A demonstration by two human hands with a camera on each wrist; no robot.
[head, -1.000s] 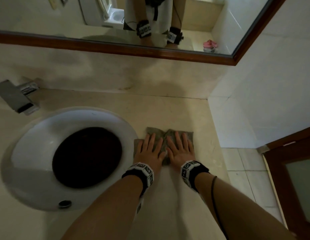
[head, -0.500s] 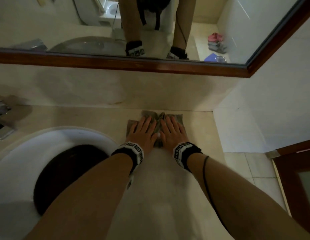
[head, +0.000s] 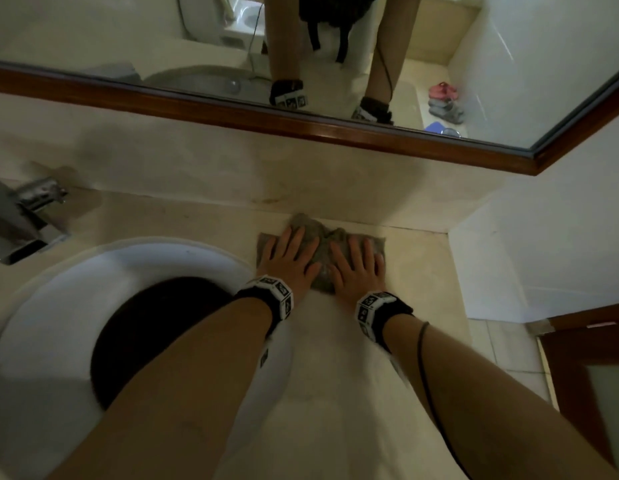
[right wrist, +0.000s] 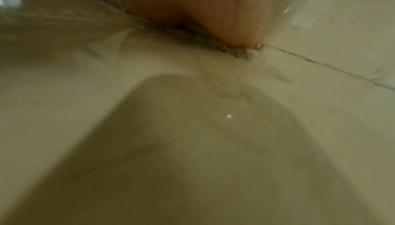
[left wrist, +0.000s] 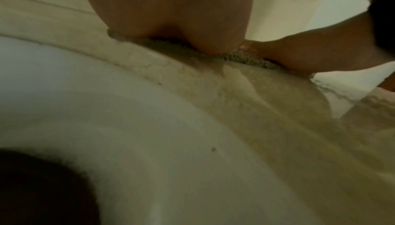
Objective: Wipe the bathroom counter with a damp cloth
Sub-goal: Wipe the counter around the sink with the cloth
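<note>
Cloth (head: 321, 244) is lying on counter (head: 422, 265), right of sink (head: 51, 306), near the back wall. Left hand (head: 289, 259) and right hand (head: 358, 268) are resting flat on it, side by side. Faucet (head: 24, 220) is sitting behind the sink, mirror (head: 301, 126) hanging above.

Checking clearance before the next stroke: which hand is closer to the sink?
The left hand, pressing the cloth's sink-side half, beside the sink rim; the right hand is farther away.
</note>
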